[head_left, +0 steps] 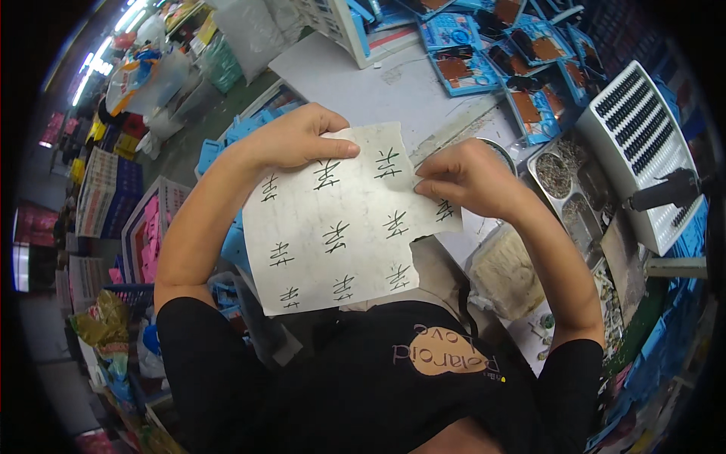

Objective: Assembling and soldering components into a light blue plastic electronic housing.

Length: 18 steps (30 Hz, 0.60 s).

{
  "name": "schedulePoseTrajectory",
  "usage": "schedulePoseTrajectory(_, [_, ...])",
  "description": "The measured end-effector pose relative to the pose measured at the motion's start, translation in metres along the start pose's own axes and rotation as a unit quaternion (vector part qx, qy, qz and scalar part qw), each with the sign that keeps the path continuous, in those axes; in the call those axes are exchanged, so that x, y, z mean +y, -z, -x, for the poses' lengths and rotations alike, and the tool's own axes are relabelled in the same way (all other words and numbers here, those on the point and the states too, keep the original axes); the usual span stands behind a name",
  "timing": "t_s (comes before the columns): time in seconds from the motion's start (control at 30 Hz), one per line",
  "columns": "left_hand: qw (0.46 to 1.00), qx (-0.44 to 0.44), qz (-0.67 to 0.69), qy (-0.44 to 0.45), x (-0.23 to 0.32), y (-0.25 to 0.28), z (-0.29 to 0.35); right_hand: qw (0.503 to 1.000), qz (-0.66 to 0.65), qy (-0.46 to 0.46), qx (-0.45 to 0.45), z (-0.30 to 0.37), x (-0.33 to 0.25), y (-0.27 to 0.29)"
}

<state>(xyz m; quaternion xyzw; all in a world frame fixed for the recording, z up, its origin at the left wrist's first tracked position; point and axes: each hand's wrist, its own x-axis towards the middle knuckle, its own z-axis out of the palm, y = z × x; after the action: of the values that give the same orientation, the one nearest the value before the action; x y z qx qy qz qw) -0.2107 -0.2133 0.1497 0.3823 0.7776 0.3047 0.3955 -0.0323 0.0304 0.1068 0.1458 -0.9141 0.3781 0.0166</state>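
Note:
A white paper sheet (pixel 302 216) with rows of dark handwritten characters hangs tilted in front of my torso. My left hand (pixel 302 138) grips its upper edge, thumb lying on the face and fingers behind. My right hand (pixel 470 178) is closed in a pinch on the sheet's right side. Below that pinch a strip of paper juts outward, and the right edge there is ragged and stepped, as if partly torn. The fingers behind the sheet are hidden.
Blue plastic cases (pixel 461 68) with brown and black parts lie across the far right of the white table (pixel 340 76). To the right are a metal tray (pixel 541 170) of small metal pieces, a white rack (pixel 643 144) with black rows, and a tan block (pixel 505 272). Bins (pixel 147 234) stand left.

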Motion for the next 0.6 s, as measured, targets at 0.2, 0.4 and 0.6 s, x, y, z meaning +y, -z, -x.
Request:
schedulePoseTrajectory(0.2, [0.999, 0.010, 0.040, 0.032, -0.004, -0.004, 0.020, 0.991, 0.029, 0.129, 0.032, -0.006, 0.004, -0.017])
schedulePoseTrajectory(0.4, [0.986, 0.091, 0.109, 0.091, -0.003, -0.020, 0.060, 0.978, -0.150, -0.029, -0.146, -0.040, -0.005, -0.019])
schedulePoseTrajectory(0.6, [0.938, 0.179, 0.270, 0.124, -0.030, -0.033, 0.108, 0.953, -0.068, 0.292, 0.046, -0.054, -0.012, -0.065])
